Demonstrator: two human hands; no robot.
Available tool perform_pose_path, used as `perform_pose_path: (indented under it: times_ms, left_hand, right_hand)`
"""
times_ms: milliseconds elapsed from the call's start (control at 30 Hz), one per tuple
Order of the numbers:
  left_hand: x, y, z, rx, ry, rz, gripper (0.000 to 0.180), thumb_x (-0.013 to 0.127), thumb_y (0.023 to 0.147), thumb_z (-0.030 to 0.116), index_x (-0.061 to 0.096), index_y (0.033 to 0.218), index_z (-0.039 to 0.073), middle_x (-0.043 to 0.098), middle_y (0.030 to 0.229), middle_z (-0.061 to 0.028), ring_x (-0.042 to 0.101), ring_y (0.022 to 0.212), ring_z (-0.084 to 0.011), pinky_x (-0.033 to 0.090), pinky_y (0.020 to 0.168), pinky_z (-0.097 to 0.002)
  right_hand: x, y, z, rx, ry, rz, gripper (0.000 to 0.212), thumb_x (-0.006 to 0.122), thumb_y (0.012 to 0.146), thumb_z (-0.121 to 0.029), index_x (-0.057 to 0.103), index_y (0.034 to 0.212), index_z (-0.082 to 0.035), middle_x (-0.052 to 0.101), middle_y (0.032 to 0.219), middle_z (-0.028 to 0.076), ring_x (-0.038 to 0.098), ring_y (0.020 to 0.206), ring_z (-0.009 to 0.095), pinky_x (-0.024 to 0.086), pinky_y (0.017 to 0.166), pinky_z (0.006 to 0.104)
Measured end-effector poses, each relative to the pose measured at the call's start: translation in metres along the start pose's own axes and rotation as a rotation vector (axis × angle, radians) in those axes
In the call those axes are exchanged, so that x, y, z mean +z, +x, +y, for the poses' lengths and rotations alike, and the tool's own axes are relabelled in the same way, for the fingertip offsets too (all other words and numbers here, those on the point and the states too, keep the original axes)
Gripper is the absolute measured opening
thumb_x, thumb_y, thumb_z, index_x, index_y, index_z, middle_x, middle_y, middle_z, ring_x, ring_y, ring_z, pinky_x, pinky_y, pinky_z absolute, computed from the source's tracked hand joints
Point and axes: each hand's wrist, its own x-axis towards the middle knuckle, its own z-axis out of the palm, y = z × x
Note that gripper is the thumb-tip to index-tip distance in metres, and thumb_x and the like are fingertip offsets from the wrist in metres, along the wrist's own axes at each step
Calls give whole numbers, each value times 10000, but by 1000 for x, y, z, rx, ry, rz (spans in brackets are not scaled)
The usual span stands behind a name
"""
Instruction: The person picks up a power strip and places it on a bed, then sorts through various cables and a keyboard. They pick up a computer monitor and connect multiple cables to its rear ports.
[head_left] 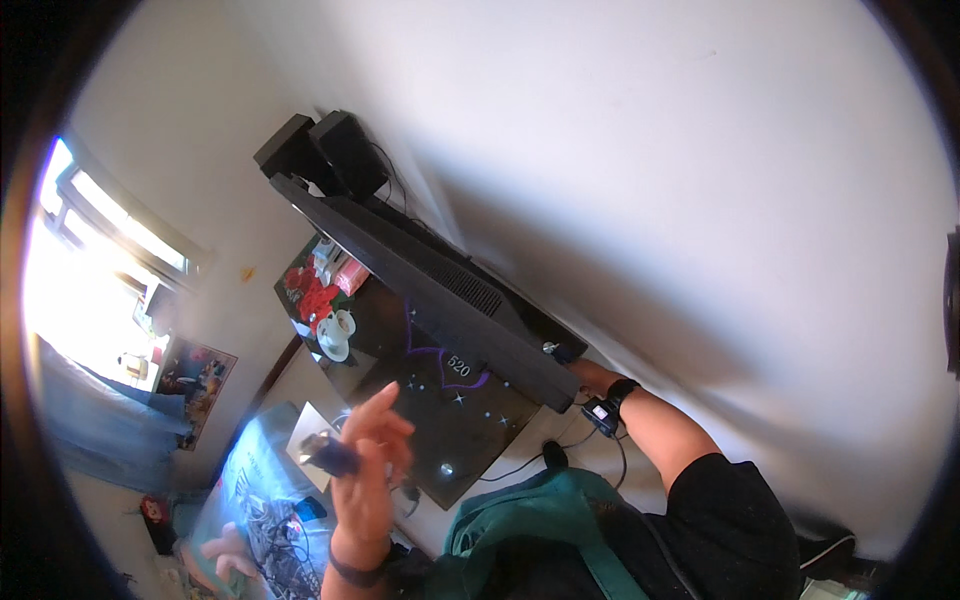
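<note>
landmark: the black monitor [425,280], standing on the dark, shiny counter [425,425] with its vented back toward the pale wall [700,190].

left hand: my left hand [368,470] is raised in front of the monitor, on its screen side, apart from it. fingers loosely bent, index extended; the thumb side grips a dark blue plug [338,458]. the plug lies across the hand, metal end out past the thumb, away from the monitor. edges blurred; exact finger contact not readable.

right hand: my right hand [594,376] reaches behind the near end of the monitor, which hides most of the fingers. cannot tell whether it is closed on anything. a dark connector [563,354] with a shiny metal end sits just beside it, behind the same end.

surroundings: a small black box [601,413] with a pale label is just beyond the monitor's near end, below my right wrist. on the screen side, toward the monitor's far end: white cup and saucer [335,342], red flowers [315,302], pink packet [352,277]. two black box-shaped units [347,152] stand at the monitor's far end.
</note>
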Motion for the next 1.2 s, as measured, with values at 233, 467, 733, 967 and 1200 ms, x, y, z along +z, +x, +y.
perform_pose_path:
  times_ms: [233,467,733,967,1200]
  left_hand:
    - [51,25,-9,244,482,-300,481,326,882,437,329,1316,231,25,1412,-192,37,1301,-383,133,1000,-530]
    - [51,28,-23,336,506,-57,443,289,880,457,512,1137,173,114,1399,-191,61,1295,-393,68,1011,-534]
    - [-20,5,-49,318,-94,294,396,281,879,434,502,803,115,213,1376,-186,328,1215,-316,367,935,-413]
    - [-87,-1,-68,325,-223,156,327,330,845,390,527,730,156,325,1339,-158,285,1245,-320,227,1016,-432]
    - [-163,-8,-84,300,-154,68,377,266,836,395,513,735,129,353,1316,-180,247,1268,-326,210,1020,-459]
  right_hand:
    - [-9,45,33,-838,-1037,269,169,518,708,-141,597,727,7,584,672,156,575,619,304,453,552,379]
    - [44,45,35,-877,-1100,198,146,510,696,-73,598,788,-2,589,734,195,588,697,335,481,620,400]
    - [163,5,-3,-546,-724,-146,402,440,745,-7,467,1146,12,563,720,212,568,691,344,467,603,409]
    - [246,43,10,-392,-373,-199,459,431,769,4,357,1217,71,545,697,179,520,614,309,444,564,390]
    - [328,54,6,-26,449,-134,404,446,851,-440,405,624,-108,361,449,22,335,335,133,209,318,284]
